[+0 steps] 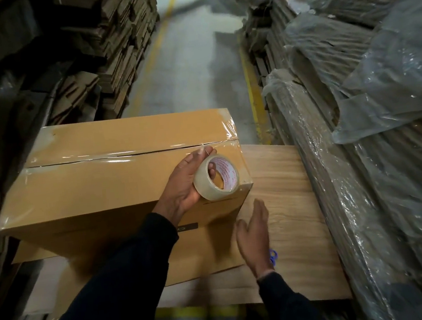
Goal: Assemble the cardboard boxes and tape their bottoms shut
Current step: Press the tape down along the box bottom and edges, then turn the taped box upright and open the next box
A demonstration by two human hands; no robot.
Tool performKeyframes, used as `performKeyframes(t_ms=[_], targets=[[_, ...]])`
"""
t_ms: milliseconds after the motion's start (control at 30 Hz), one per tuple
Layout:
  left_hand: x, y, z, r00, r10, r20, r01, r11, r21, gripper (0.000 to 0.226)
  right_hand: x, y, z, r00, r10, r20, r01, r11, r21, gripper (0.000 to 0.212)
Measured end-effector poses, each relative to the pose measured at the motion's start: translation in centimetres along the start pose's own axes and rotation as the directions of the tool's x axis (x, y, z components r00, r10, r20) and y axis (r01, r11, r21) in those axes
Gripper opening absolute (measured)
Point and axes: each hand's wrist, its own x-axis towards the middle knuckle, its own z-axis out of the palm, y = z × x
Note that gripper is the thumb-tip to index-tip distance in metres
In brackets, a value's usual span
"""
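Note:
A tan cardboard box point(97, 177) lies bottom-up on a wooden table point(286, 191). Clear tape runs along its centre seam and over both ends. My left hand point(184, 186) grips a roll of clear tape point(217, 177) at the box's near right corner, fingers through the core, thumb near the seam. My right hand point(254, 236) hovers with straight fingers beside the box's near side, holding nothing. Blue scissor handles point(273, 256) peek out from under that hand on the table.
Stacks of flat cardboard point(114, 39) rise on the left. Plastic-wrapped bundles point(354, 92) of cardboard line the right. A grey floor aisle point(188, 58) with yellow lines runs ahead. Another flat sheet of cardboard point(202, 259) lies under the box.

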Motion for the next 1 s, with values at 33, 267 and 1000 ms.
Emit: performKeyframes(t_ms=[33, 267, 1000], targets=[[-0.5, 0.1, 0.3, 1.000, 0.007, 0.016, -0.008, 0.999, 0.032, 0.020, 0.0, -2.0, -1.7, 0.992, -0.045, -0.119, 0.053, 0.997, 0.065, 0.058], [-2.7, -1.3, 3.5, 0.953, 0.005, 0.302, -0.159, 0.857, 0.490, 0.032, 2.0, -12.6, -11.5, 0.920, -0.382, -0.084, 0.391, 0.904, 0.171, 0.038], [-0.4, -7.6, 9.8, 0.918, 0.039, 0.394, -0.287, 0.753, 0.592, 0.035, 4.4, -5.6, -18.4, 0.997, -0.067, -0.033, 0.072, 0.736, 0.673, 0.023]])
